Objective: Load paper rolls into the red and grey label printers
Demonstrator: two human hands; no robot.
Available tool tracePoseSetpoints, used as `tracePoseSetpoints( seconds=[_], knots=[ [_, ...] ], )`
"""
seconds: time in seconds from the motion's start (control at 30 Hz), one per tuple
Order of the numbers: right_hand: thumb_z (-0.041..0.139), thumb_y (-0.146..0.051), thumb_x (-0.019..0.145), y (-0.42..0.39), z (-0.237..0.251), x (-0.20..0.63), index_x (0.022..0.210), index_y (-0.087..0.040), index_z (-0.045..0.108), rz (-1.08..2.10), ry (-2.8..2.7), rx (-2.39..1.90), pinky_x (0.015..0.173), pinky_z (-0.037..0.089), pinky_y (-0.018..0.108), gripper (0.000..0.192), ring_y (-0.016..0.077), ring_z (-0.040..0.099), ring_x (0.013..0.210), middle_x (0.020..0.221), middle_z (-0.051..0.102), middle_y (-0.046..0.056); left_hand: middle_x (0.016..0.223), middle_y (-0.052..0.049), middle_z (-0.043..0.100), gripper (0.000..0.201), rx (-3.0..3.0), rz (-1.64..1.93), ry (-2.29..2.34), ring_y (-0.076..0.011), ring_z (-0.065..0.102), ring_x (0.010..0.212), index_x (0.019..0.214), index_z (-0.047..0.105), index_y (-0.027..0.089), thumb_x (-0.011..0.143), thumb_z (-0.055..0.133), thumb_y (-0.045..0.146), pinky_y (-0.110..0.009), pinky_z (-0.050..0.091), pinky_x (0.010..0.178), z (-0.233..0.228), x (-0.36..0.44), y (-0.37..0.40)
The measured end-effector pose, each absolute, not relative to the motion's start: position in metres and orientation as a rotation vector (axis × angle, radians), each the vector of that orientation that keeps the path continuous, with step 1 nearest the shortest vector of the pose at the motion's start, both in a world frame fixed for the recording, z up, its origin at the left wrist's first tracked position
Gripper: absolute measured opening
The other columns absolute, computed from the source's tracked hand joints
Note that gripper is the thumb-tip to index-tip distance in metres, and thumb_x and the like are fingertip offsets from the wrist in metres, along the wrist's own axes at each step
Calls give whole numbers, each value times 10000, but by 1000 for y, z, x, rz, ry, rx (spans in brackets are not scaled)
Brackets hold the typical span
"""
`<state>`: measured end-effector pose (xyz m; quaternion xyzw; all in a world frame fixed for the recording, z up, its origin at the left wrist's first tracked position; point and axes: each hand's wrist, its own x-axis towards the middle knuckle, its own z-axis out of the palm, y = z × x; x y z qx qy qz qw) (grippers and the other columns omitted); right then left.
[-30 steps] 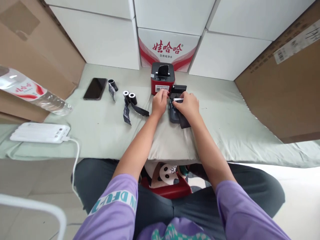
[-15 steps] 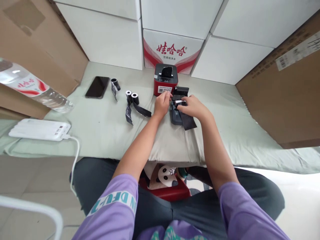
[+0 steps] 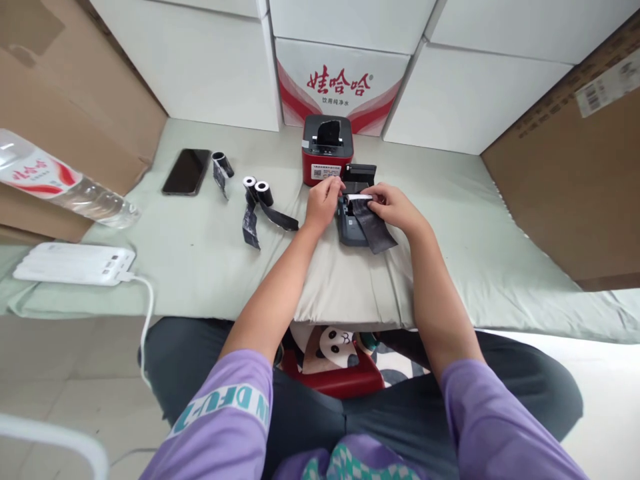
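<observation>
A small dark portable printer lies on the cloth with its lid raised. In its bay is a paper roll, white at the end facing me, with a strip of black paper trailing over the printer's right front edge. My right hand has thumb and fingers closed on the roll's right end, where the strip starts. At the printer's upper left corner is my left hand, fingers pinched together; what is between them is hidden. Behind it stands a red and black printer with black paper in its top slot.
Left of my hands lie several loose black paper rolls with strips unrolled, and a phone. A water bottle and a cabled white power bank are farther left. White boxes line the back; a brown carton stands right.
My right fingers have shifted from over the roll to its right end, uncovering more of the roll and strip. My left hand stays at the printer's corner. The view has shifted slightly.
</observation>
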<state>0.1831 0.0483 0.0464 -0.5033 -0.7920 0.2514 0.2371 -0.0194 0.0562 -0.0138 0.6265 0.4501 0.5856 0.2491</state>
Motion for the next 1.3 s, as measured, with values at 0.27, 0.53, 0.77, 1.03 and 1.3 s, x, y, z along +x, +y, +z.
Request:
tracePoseSetpoints(
  seconds=[0.27, 0.53, 0.77, 1.03, 1.3],
  knots=[
    [561, -231, 794, 47, 42, 179, 1103, -177, 785, 616, -2163, -1474, 901, 484, 376, 386, 219, 566, 854, 978, 648, 70, 873, -67, 678, 553, 1846, 1502, 1200, -195, 656, 888, 820, 728, 214, 1059, 385, 575, -326, 509, 878, -10, -19, 53],
    [590, -280, 828, 44, 37, 177, 1020, -200, 802, 591, -2175, -1468, 926, 489, 383, 298, 223, 589, 873, 1011, 645, 77, 832, -56, 599, 631, 1946, 1410, 1186, -194, 632, 831, 740, 757, 216, 1048, 378, 615, -348, 493, 857, -13, -19, 50],
    [478, -435, 969, 55, 25, 182, 1149, -188, 734, 587, -1809, -1444, 948, 508, 384, 399, 233, 639, 998, 1064, 736, 89, 895, -70, 612, 579, 2034, 1308, 1178, -219, 633, 888, 837, 770, 225, 1063, 356, 561, -348, 483, 864, -14, -20, 47],
    [423, -764, 916, 59, 17, 172, 1460, -273, 540, 891, -1617, -1385, 897, 552, 372, 742, 259, 641, 1228, 1371, 682, 104, 938, -79, 638, 497, 2081, 1234, 1148, -229, 642, 908, 868, 769, 227, 1042, 426, 543, -350, 501, 869, -10, -21, 42],
    [503, -662, 893, 64, 8, 183, 1074, -227, 672, 1025, -1433, -1246, 926, 560, 417, 501, 264, 702, 1154, 1241, 747, 130, 940, -93, 669, 467, 1900, 1655, 1276, -248, 647, 984, 874, 658, 237, 1058, 366, 552, -393, 505, 946, -1, -27, 38]
  ],
)
